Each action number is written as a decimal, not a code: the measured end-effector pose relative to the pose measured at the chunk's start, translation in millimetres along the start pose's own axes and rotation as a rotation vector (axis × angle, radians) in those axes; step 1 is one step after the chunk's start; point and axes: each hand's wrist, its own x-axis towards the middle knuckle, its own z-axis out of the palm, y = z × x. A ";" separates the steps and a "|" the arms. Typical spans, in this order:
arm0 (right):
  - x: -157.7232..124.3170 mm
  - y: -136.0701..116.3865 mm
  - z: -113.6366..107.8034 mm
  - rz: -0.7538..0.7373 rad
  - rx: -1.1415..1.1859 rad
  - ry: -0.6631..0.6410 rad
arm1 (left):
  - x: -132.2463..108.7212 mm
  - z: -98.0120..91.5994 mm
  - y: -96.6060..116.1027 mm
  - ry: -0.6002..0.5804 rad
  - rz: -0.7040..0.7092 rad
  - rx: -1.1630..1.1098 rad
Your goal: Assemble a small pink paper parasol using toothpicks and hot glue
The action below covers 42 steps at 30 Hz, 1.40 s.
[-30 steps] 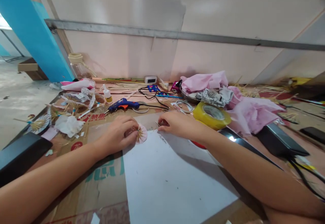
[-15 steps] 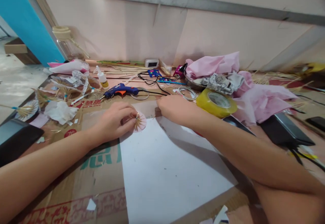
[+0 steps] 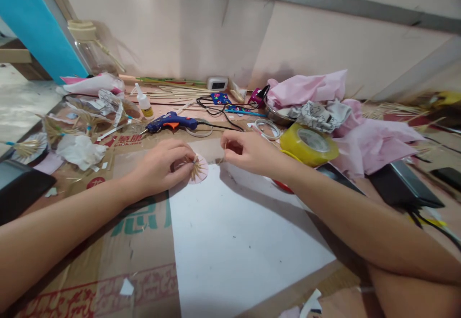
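My left hand (image 3: 162, 166) is closed on a small pink paper fan (image 3: 199, 169) with thin wooden ribs, holding it at the top edge of a white sheet (image 3: 234, 231). Just to its right, my right hand (image 3: 248, 152) is raised a little off the table and pinches a short thin wooden stick (image 3: 225, 148) upright between thumb and fingers. The two hands are a few centimetres apart.
A blue glue gun (image 3: 173, 122) with its black cord lies behind the hands. A yellow tape roll (image 3: 309, 143), pink tissue paper (image 3: 363, 138), a small glue bottle (image 3: 143, 101), loose sticks and paper scraps crowd the cardboard-covered table (image 3: 144, 241). Dark flat devices (image 3: 403, 183) lie at the right.
My right hand lifted off the table with a thin stick pinched in it. The left hand kept its hold on the fan. The camera tilted down slightly.
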 end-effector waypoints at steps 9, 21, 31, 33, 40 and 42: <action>-18.9 1.8 24.7 0.053 0.766 0.058 | 0.2 -0.9 0.0 -0.014 -0.049 -0.054; -19.2 4.7 20.5 -0.172 0.106 0.105 | 2.9 -1.7 -0.5 -0.069 -0.106 -0.119; -63.3 -12.9 -5.4 -0.209 -0.548 -0.335 | 1.8 -2.0 -0.9 -0.058 -0.095 -0.081; -60.7 -22.2 0.8 -0.180 -0.631 -0.376 | 1.4 -2.4 -0.1 -0.050 -0.088 -0.072; -47.6 -37.6 6.9 -0.180 -0.729 -0.410 | 0.2 -2.3 1.6 -0.050 -0.091 -0.074; -46.0 -35.8 5.8 -0.198 -0.714 -0.411 | 0.2 -2.2 1.8 -0.048 -0.084 -0.066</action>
